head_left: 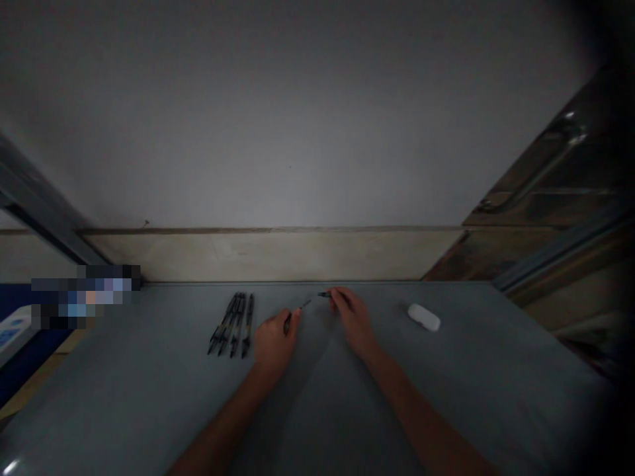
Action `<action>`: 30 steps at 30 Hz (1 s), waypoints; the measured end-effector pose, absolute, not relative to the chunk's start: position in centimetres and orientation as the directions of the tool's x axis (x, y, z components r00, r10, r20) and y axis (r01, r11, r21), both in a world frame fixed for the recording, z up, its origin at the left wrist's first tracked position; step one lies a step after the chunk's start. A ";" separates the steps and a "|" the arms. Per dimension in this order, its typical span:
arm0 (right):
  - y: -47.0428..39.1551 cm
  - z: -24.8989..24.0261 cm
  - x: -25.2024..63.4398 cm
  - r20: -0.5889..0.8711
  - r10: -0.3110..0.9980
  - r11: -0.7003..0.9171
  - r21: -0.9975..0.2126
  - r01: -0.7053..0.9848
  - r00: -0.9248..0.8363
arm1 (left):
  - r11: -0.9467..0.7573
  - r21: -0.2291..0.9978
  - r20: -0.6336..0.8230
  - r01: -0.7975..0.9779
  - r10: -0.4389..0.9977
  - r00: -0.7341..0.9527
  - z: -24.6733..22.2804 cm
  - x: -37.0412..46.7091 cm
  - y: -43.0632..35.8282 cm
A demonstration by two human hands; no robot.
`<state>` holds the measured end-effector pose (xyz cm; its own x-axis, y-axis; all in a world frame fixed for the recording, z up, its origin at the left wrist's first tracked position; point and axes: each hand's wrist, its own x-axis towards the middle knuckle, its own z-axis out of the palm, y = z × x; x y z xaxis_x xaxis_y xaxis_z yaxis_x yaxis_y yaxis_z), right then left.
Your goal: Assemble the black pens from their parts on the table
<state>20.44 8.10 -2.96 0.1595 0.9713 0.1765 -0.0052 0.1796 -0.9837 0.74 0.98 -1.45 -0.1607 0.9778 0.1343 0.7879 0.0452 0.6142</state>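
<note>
My left hand [272,338] is closed around a dark pen [287,323]. A thin tip [305,304] sticks out of the grip toward the upper right. With its fingertips pinched together, my right hand [353,320] holds a short black pen part [323,294] that points left. A small gap separates this part from the thin tip. To the left of my left hand, several black pens [237,325] lie side by side on the grey table [149,383]. Dim light hides the finer details of both held pieces.
A small white rounded case [424,317] lies on the table right of my right hand. Behind the table's far edge rises a pale wall [278,132] with a beige lower strip [278,256]. A metal handle [538,172] is at the upper right.
</note>
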 end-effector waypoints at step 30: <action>6.8 -3.9 19.4 0.345 0.931 0.331 -0.663 0.671 -0.119 | 0.010 0.677 0.157 0.735 0.975 -0.157 -1.5 0.2 0.9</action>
<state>19.43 6.81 -3.86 -0.1186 0.9312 0.3447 0.6710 0.3310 -0.6635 0.19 0.92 -1.50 -0.1574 0.9750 0.1569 0.7355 0.0097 0.6775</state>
